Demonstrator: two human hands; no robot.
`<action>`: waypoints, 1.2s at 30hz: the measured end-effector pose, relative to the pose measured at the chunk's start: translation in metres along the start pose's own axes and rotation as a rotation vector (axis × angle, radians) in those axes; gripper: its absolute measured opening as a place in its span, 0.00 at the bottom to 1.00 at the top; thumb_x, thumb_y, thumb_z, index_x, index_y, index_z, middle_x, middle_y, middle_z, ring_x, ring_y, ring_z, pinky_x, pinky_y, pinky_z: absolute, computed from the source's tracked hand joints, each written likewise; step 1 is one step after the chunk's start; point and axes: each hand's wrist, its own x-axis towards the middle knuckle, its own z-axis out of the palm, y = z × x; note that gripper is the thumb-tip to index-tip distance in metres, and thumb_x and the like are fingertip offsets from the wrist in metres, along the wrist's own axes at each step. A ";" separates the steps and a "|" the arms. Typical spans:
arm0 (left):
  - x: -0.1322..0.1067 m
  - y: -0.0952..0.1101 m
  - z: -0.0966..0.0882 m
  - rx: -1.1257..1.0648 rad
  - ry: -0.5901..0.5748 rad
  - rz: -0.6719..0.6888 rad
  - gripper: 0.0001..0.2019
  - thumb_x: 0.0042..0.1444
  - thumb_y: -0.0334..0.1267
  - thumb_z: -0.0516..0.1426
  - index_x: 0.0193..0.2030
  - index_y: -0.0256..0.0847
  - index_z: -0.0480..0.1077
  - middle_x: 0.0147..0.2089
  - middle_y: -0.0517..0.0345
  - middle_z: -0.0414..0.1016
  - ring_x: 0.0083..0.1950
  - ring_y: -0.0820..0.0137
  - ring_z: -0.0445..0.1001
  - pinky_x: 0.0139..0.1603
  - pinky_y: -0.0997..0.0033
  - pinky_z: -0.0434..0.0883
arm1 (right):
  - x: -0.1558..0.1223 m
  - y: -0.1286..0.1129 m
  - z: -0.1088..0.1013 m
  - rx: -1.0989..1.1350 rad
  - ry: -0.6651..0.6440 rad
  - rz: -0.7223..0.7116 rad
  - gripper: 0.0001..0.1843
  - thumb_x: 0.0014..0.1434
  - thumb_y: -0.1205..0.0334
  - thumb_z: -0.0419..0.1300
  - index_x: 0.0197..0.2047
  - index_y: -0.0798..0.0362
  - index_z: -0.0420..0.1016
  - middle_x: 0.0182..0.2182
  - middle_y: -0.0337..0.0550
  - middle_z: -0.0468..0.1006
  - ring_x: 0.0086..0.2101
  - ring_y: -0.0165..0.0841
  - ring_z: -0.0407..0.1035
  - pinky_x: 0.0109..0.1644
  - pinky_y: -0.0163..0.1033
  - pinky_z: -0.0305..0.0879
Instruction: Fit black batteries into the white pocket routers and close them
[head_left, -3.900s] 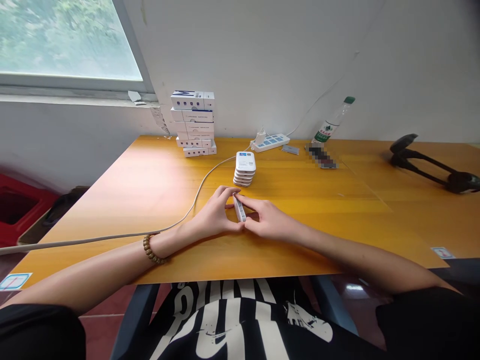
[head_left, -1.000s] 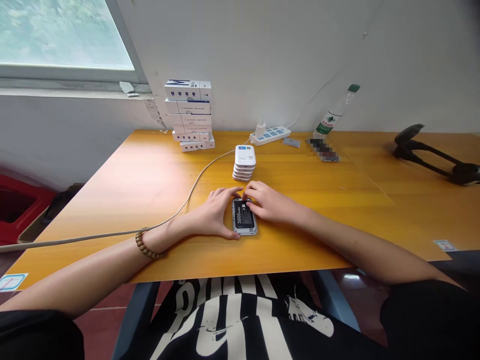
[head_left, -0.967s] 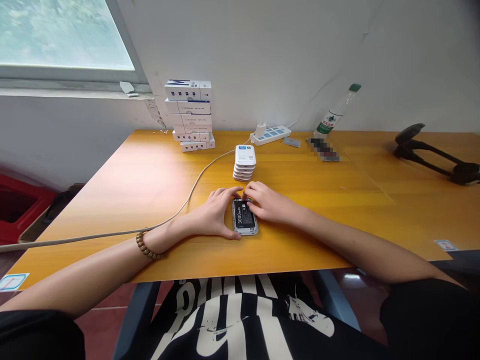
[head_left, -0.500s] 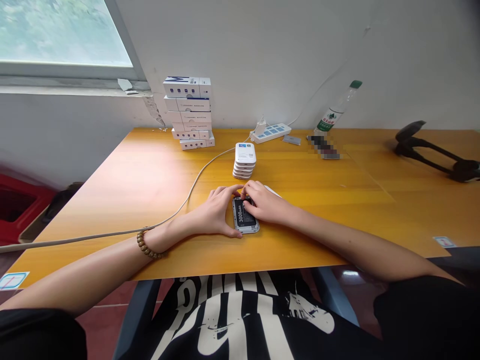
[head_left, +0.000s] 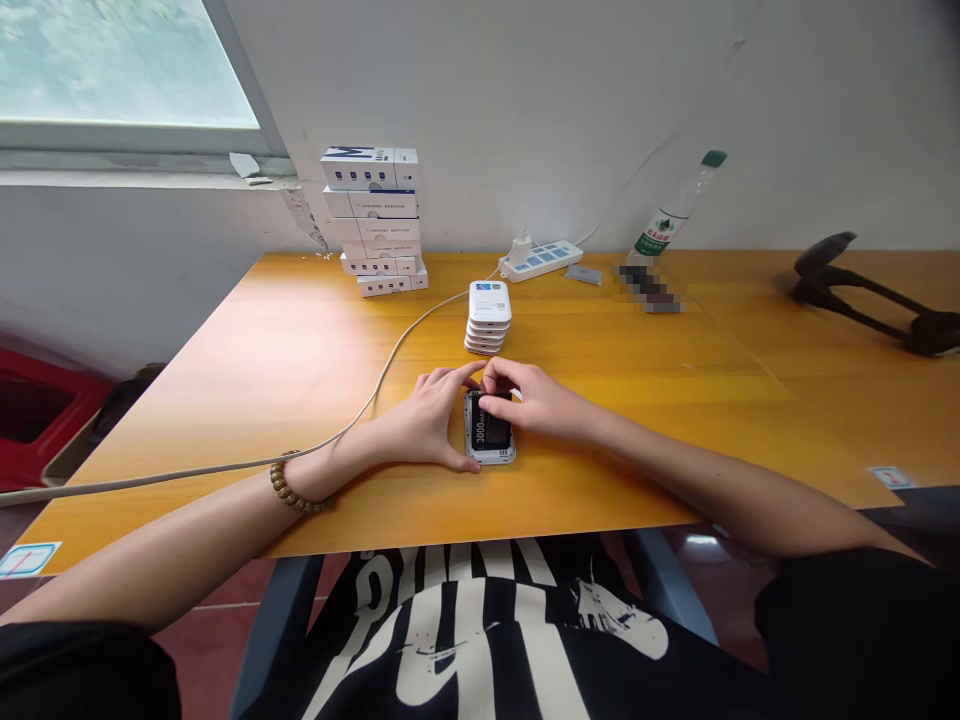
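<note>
A flat white device [head_left: 498,459] with its back off lies on the table in front of me, a black battery [head_left: 492,432] marked 3000mAh showing in it. My left hand [head_left: 429,422] steadies the device from the left, thumb at its near edge and index finger round the far end. Over the far part of the battery, my right hand [head_left: 536,400] has thumb and fingers pinched at the battery's edge. The fingertips hide that edge, so their exact grip is hard to see. Just beyond the hands stands a stack of similar white devices [head_left: 490,302].
Stacked white boxes [head_left: 382,232] stand by the wall at left. A white cable [head_left: 385,370] crosses the left of the table [head_left: 225,350] to a power strip [head_left: 545,259]. Farther right are a water bottle [head_left: 667,222] and a black folding stand [head_left: 862,290].
The right hand's thumb and fingers have shifted slightly toward the battery's far end, and the hand is more raised. The left hand keeps its place around the device. The view has tilted slightly.
</note>
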 end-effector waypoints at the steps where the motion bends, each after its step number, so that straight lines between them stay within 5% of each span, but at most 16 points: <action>1: 0.001 -0.002 -0.002 0.002 0.002 -0.014 0.67 0.40 0.54 0.77 0.82 0.49 0.44 0.72 0.41 0.66 0.74 0.37 0.62 0.74 0.31 0.61 | -0.002 0.000 -0.002 0.049 -0.046 -0.042 0.10 0.64 0.55 0.65 0.42 0.48 0.68 0.39 0.39 0.77 0.39 0.36 0.72 0.44 0.43 0.70; 3: 0.002 -0.005 -0.008 0.012 -0.003 -0.045 0.64 0.42 0.52 0.76 0.81 0.47 0.46 0.73 0.40 0.65 0.75 0.37 0.61 0.74 0.33 0.62 | -0.005 0.001 -0.005 0.116 -0.083 -0.129 0.12 0.63 0.57 0.68 0.47 0.48 0.70 0.41 0.39 0.80 0.41 0.37 0.75 0.47 0.45 0.73; 8: 0.004 -0.010 -0.023 0.118 -0.047 -0.065 0.55 0.45 0.51 0.71 0.78 0.41 0.54 0.72 0.38 0.65 0.74 0.38 0.61 0.75 0.35 0.62 | -0.003 0.009 -0.016 0.147 0.072 -0.241 0.11 0.63 0.55 0.69 0.46 0.49 0.76 0.42 0.43 0.83 0.43 0.40 0.78 0.52 0.49 0.76; 15: 0.000 -0.016 -0.044 0.233 -0.175 -0.098 0.50 0.48 0.48 0.67 0.78 0.45 0.54 0.73 0.41 0.64 0.75 0.38 0.60 0.75 0.36 0.62 | 0.009 0.028 -0.037 -0.009 -0.039 -0.013 0.08 0.65 0.60 0.63 0.46 0.50 0.81 0.44 0.45 0.87 0.44 0.41 0.82 0.50 0.48 0.77; 21: -0.001 -0.016 -0.041 0.228 -0.183 -0.073 0.56 0.49 0.59 0.70 0.80 0.47 0.51 0.76 0.38 0.60 0.77 0.35 0.57 0.77 0.32 0.57 | 0.012 0.031 -0.022 -0.235 0.044 -0.004 0.09 0.66 0.63 0.62 0.47 0.52 0.83 0.41 0.46 0.88 0.39 0.40 0.81 0.47 0.45 0.76; 25: 0.000 -0.016 -0.030 0.266 -0.106 -0.086 0.57 0.49 0.64 0.71 0.79 0.45 0.54 0.73 0.37 0.62 0.76 0.35 0.58 0.77 0.33 0.56 | 0.012 0.028 -0.012 -0.362 0.101 -0.051 0.08 0.67 0.62 0.63 0.47 0.52 0.82 0.45 0.50 0.87 0.45 0.44 0.81 0.52 0.48 0.75; 29: 0.000 -0.017 -0.024 0.297 -0.044 -0.120 0.56 0.47 0.68 0.71 0.78 0.46 0.58 0.71 0.38 0.63 0.74 0.36 0.61 0.76 0.34 0.58 | 0.011 0.033 -0.017 -0.489 0.043 -0.090 0.11 0.70 0.63 0.60 0.50 0.54 0.81 0.50 0.56 0.84 0.53 0.50 0.77 0.59 0.54 0.73; 36: -0.002 -0.017 -0.023 0.351 -0.022 -0.119 0.57 0.47 0.74 0.68 0.78 0.48 0.59 0.69 0.39 0.64 0.72 0.36 0.62 0.75 0.34 0.58 | 0.007 0.038 -0.053 -0.545 -0.222 0.072 0.21 0.70 0.54 0.59 0.62 0.49 0.78 0.60 0.58 0.75 0.63 0.54 0.68 0.65 0.59 0.70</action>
